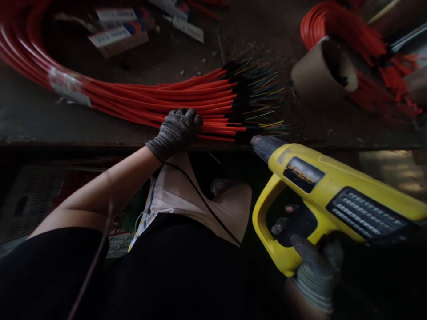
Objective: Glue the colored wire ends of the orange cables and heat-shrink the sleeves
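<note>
A thick bundle of red-orange cables (133,95) lies along the workbench, bound with clear tape (68,84) at its left. Black sleeves (240,100) cover the cable ends, and thin multicoloured wires (267,89) fan out from them. My left hand (180,129), in a dark grey glove, rests on the bundle with its fingers curled over the near cables. In my gloved right hand (315,255) is a yellow heat gun (320,164), gripped by its handle. Its dark nozzle (267,144) points left, close to the nearest sleeved ends at the bench edge.
Small white boxes (118,38) lie on the workbench (33,129) at the back left. A cardboard tube (313,75) stands right of the wires, before another coil of red cables (343,26). Below the bench at left is a pale plastic crate (33,200). A dark cord (207,200) crosses my lap.
</note>
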Tool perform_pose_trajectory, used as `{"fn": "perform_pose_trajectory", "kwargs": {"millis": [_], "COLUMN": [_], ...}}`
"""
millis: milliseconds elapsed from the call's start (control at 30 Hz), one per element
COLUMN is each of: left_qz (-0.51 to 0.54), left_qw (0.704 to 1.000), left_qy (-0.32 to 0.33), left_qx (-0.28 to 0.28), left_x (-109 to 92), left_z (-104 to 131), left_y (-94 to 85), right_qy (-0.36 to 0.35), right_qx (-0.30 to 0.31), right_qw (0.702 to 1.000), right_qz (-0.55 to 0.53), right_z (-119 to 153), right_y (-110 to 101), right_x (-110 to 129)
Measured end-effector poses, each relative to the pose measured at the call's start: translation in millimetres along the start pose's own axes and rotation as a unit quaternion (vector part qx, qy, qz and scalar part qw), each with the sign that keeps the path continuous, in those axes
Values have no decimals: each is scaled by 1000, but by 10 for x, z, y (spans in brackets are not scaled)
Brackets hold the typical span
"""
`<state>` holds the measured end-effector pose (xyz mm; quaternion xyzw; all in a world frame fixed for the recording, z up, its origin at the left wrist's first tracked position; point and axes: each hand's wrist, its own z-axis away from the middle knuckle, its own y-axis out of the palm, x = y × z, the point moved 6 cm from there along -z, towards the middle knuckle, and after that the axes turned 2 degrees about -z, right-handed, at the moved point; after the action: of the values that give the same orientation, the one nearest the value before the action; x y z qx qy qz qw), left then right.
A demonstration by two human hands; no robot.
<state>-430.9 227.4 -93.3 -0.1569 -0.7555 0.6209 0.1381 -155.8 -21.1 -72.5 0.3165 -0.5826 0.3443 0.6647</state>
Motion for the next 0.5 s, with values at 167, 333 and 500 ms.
{"fn": "perform_pose_trajectory", "kwargs": {"millis": [167,333,500], "left_qz": [36,40,33], "left_qw": [999,999,999], "left_qy": [-25,-11,-17], "left_qx": [-6,-26,-28], "left_x": [57,49,26], "left_z": [-18,2,14], "left_y": [41,58,19], "right_qy": [8,-26,-25], "right_qx": [93,88,33], "right_qw": [992,988,996], "right_qz": [86,120,82], "right_z": [21,-4,4], "right_y": [47,63,-30], "right_x": [-68,-51,-101]}}
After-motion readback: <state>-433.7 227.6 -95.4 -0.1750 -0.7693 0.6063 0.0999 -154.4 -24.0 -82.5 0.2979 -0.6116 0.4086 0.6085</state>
